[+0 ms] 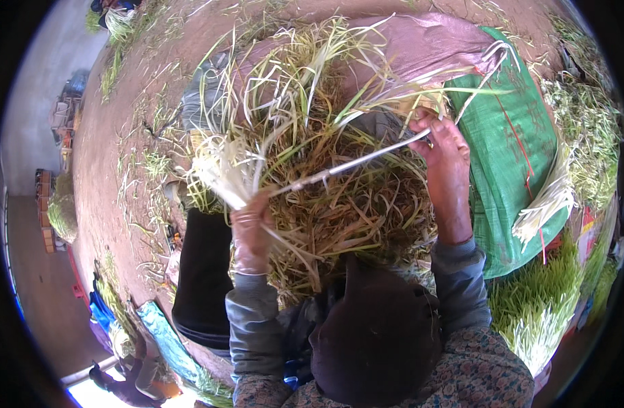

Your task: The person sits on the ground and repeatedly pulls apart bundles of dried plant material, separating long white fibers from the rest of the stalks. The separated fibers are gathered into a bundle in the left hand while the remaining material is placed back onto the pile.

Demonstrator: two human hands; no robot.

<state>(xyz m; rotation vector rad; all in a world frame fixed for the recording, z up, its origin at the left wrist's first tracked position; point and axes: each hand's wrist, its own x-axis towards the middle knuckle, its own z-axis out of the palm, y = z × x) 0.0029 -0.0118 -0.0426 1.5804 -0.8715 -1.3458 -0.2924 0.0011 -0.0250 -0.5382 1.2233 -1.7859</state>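
Note:
My left hand point(252, 224) is closed around a bundle of pale, leafy stalks point(228, 171), blurred at their ends. One long whitish stalk point(342, 167) stretches from beside that hand up to my right hand point(434, 137), which pinches its far end between thumb and fingers. Yellow-green leaves stick out near the right fingers. Below both hands lies a heap of loose, partly brown leaves and peelings point(353, 204) in front of my body.
A green woven sack point(511, 153) lies at the right, with a bunch of white stalks point(546, 204) on it. Beyond the heap is a pinkish woven sheet point(429, 41). Green-leaved bundles point(536, 301) stand at the lower right. Another person point(131, 377) is at the lower left.

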